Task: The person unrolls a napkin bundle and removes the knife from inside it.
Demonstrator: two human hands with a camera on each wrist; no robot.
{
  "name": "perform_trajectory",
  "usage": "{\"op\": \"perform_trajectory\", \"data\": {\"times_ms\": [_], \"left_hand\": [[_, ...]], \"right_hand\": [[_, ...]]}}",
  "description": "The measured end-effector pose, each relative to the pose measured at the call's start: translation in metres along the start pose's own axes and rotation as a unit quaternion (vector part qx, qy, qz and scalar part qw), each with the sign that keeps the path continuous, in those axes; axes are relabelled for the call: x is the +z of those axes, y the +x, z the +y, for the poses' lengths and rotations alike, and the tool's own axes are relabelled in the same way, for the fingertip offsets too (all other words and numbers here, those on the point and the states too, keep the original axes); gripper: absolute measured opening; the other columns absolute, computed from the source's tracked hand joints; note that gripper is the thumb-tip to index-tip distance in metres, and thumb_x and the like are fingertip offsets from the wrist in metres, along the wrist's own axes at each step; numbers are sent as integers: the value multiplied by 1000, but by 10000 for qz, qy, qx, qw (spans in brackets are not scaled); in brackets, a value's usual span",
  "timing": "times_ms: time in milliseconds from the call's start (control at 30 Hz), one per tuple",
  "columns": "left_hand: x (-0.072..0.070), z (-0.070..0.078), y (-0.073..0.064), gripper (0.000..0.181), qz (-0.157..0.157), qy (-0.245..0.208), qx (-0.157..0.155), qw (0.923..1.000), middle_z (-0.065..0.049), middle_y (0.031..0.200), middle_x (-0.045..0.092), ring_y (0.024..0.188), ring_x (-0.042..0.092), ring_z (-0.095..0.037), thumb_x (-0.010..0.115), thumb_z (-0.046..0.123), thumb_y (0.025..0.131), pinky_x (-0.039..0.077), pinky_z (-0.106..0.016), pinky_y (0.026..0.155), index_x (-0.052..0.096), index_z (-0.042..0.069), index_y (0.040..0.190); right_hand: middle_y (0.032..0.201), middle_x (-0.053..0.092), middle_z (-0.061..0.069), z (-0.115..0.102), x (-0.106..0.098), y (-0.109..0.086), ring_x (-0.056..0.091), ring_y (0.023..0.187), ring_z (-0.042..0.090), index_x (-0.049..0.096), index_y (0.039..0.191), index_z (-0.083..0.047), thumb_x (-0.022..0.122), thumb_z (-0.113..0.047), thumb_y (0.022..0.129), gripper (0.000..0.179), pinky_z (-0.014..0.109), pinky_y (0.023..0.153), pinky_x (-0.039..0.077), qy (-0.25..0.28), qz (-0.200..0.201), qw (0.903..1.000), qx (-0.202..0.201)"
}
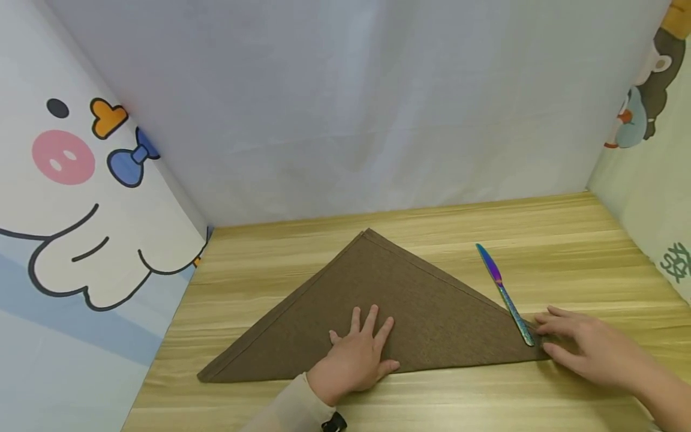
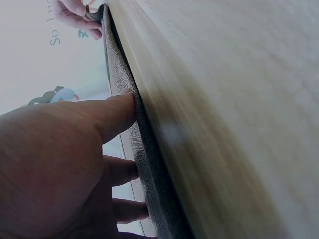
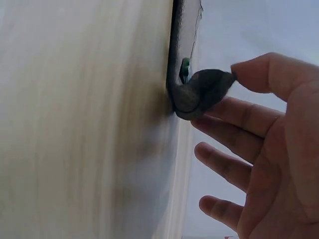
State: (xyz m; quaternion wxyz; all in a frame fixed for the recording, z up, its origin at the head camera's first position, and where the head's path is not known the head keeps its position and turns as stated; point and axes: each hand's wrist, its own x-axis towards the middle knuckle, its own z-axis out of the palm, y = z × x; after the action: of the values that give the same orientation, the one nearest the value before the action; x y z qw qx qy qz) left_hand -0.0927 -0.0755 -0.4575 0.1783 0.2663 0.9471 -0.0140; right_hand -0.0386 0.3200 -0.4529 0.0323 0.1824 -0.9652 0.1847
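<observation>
A brown cloth napkin (image 1: pixel 437 306), folded into a wide triangle, lies with its point toward the back wall. Fingers spread, my left hand (image 1: pixel 353 360) rests on it near the middle of the long front edge. At the right corner, my right hand (image 1: pixel 599 351) pinches the cloth. The right wrist view shows that corner (image 3: pixel 209 92) raised and curled up between thumb and fingers. A rainbow-coloured table knife (image 1: pixel 504 291) lies slantwise there, its handle end on the napkin beside the right fingers and its blade on the table beyond.
The wood-grain table (image 1: pixel 432 399) meets a pale cloth wall (image 1: pixel 378 120) at the back. A printed panel with a cartoon bird (image 1: pixel 70 198) stands on the left, and another printed panel (image 1: pixel 642 198) on the right.
</observation>
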Motion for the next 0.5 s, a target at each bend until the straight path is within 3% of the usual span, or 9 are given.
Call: {"op": "perform_trajectory", "data": {"times_ms": [267, 500], "left_hand": [[1, 0, 0, 76, -21, 2, -15, 10000, -10, 161, 8, 143, 13, -41, 41, 65, 93, 37, -73, 84, 19, 29, 155], [1, 0, 0, 76, -8, 7, 4, 10000, -10, 161, 8, 143, 13, -42, 41, 65, 92, 37, -74, 84, 19, 28, 155]], "right_hand": [[119, 66, 14, 10, 1, -7, 53, 115, 47, 74, 105, -10, 77, -16, 81, 25, 63, 85, 43, -253, -5, 9997, 43], [116, 66, 19, 14, 2, -12, 54, 112, 49, 78, 91, -7, 77, -16, 81, 14, 63, 83, 44, -421, 205, 9988, 123]]}}
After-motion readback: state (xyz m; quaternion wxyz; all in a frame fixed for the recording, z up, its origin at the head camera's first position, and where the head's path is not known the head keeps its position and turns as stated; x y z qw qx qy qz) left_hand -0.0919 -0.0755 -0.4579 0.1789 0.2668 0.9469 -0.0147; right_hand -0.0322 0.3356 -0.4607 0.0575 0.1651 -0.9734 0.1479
